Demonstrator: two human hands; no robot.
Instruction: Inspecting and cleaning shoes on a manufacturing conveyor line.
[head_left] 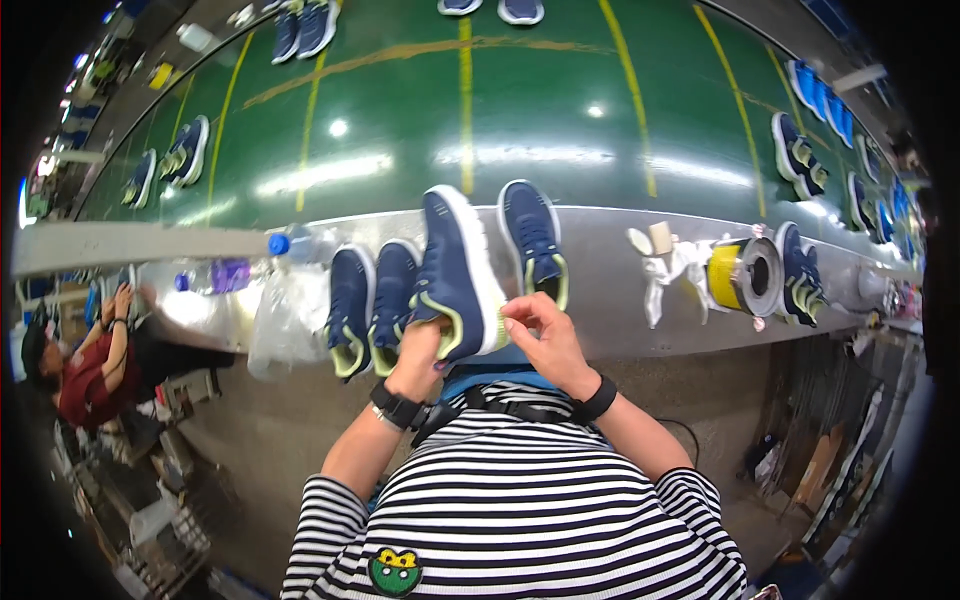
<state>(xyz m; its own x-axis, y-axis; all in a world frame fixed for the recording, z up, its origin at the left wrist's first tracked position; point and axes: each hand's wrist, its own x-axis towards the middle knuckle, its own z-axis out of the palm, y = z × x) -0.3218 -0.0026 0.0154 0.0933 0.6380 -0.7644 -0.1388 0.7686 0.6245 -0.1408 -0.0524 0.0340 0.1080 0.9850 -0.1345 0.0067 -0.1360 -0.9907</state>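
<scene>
A navy sneaker (447,262) with a white sole and lime lining is tilted up in front of me, toe pointing away. My left hand (418,358) grips it at the heel opening, with the fingers hidden inside the shoe. At the heel end of the white sole, my right hand (550,342) has thumb and forefinger pinched against the edge. A matching sneaker (532,235) lies just right of the held one, on the metal ledge. To the left, two more navy sneakers (350,300) stand side by side, toes away from me.
Beyond the metal ledge (620,225) runs a green conveyor belt (400,120) carrying several shoes. Crumpled white material (672,275) and a yellow can (745,277) sit at right. Bottles (215,276) and a clear plastic bag (285,315) lie left. Another person (95,375) is at far left.
</scene>
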